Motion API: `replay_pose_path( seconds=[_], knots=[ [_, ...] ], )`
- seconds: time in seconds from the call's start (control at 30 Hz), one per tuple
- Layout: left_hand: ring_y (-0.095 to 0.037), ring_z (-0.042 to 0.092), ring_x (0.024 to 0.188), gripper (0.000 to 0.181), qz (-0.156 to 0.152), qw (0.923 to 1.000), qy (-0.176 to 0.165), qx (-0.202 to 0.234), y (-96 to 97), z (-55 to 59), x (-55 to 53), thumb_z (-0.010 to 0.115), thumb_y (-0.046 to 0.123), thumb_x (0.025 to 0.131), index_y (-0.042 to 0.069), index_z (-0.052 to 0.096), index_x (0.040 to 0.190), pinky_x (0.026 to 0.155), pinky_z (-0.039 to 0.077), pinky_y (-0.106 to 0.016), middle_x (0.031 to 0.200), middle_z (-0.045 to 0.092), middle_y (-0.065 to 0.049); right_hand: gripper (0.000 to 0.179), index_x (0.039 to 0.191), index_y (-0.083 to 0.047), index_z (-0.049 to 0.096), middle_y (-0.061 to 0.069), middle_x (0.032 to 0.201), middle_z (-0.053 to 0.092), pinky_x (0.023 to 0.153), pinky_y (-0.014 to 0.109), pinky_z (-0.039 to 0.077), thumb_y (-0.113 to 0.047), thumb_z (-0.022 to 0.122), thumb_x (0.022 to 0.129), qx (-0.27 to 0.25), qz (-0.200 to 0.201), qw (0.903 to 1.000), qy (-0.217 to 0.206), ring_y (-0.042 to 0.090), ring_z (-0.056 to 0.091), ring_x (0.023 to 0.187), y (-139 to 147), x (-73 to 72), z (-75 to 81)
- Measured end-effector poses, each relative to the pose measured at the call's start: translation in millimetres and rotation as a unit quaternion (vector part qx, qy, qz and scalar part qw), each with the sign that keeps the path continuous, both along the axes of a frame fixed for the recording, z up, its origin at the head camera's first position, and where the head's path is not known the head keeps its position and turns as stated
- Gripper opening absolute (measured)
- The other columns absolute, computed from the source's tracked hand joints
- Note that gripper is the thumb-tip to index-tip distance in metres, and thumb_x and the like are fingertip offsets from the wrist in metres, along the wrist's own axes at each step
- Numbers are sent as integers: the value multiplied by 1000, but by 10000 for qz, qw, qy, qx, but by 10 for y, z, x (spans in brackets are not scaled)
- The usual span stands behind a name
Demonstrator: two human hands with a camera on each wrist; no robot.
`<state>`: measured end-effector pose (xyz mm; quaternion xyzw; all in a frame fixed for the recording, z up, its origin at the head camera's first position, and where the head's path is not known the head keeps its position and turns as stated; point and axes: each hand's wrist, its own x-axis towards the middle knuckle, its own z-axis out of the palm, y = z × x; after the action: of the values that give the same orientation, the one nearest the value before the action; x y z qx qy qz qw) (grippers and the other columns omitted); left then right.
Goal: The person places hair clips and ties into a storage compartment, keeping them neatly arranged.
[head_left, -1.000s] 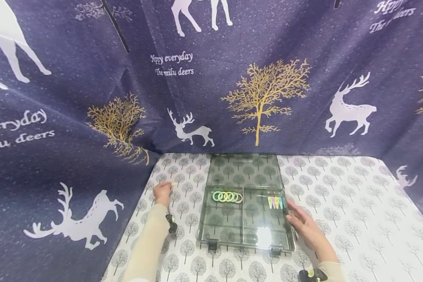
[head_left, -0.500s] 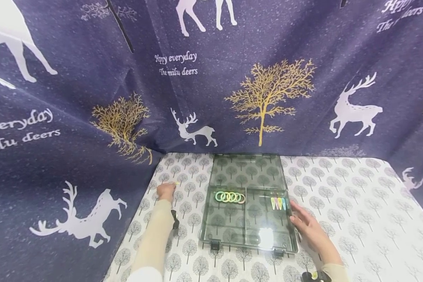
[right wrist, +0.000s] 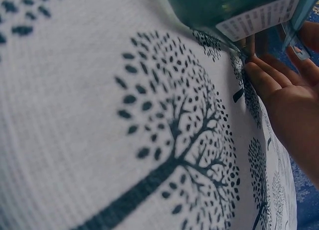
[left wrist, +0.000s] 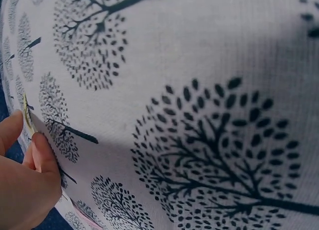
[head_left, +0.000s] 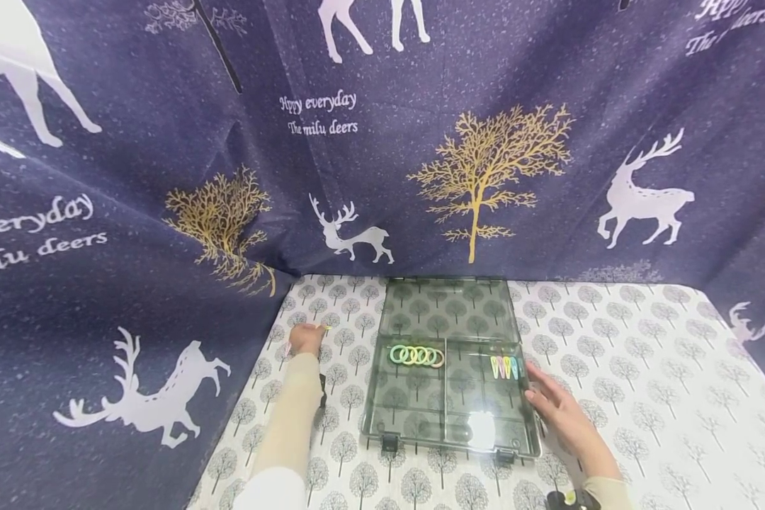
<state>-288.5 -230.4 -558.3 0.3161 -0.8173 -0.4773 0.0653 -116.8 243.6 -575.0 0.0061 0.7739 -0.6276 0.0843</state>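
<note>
In the head view my left hand [head_left: 306, 338] is over the tablecloth, left of a clear grey-green plastic box [head_left: 414, 414]. Between its thumb and fingertips it pinches a small yellow hair clip [left wrist: 27, 115], its pointed end showing in the left wrist view. My right hand [head_left: 564, 418] rests against the box's right wall, with fingers fairly straight. Inside the box, several pastel rings [head_left: 416, 356] lie overlapping in a row at the back left. Several coloured hair clips [head_left: 503, 367] stand side by side at the back right.
The box's lid [head_left: 448, 308] lies folded back toward the curtain [head_left: 421, 177]. Two dark latches [head_left: 389, 443] are on its front edge. A divider [head_left: 445, 389] splits the inside. The tree-printed tablecloth [head_left: 612, 368] covers the table. A thin pink edge [left wrist: 87, 216] shows beneath my left hand.
My left hand has shifted slightly to the right with the yellow hair clip, and its wrist has turned. The right hand stays at the box's side. The head view has moved a little.
</note>
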Motion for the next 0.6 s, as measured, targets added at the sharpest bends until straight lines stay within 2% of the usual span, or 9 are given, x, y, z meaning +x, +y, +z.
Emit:
replay_pose_path(
  seconds=[0.1,0.27,0.47,0.6],
  knots=[
    [-41,58,99,25,102,9995,-11,-292,15,-41,-65,72,11,84,-5,62,100,89,53,-49,107,61,-25,63,153,-11,22,20,157,17,107,55,35,-22,53,100,-28,10,10000,21,47,31,134,5,-2,-6],
    [-42,59,100,20,169,9984,76,-536,35,-16,-95,74,5,79,-5,64,93,91,53,-47,107,63,-26,63,153,-11,21,22,156,18,108,56,33,-21,52,100,-113,39,9999,59,47,29,135,6,-2,-10],
    [-42,59,101,21,91,9994,258,-198,39,1,-82,72,-2,78,-7,66,98,90,54,-47,107,62,-26,64,153,-11,21,22,157,16,108,59,29,-23,53,99,-102,50,9999,33,48,23,138,8,-2,-13],
    [-41,58,103,20,-119,9993,360,-37,19,-28,-96,68,-6,80,-7,68,100,91,54,-48,108,62,-25,63,153,-12,21,21,157,17,108,57,31,-23,53,99,-77,32,10000,6,45,27,137,5,-2,-10]
  ],
)
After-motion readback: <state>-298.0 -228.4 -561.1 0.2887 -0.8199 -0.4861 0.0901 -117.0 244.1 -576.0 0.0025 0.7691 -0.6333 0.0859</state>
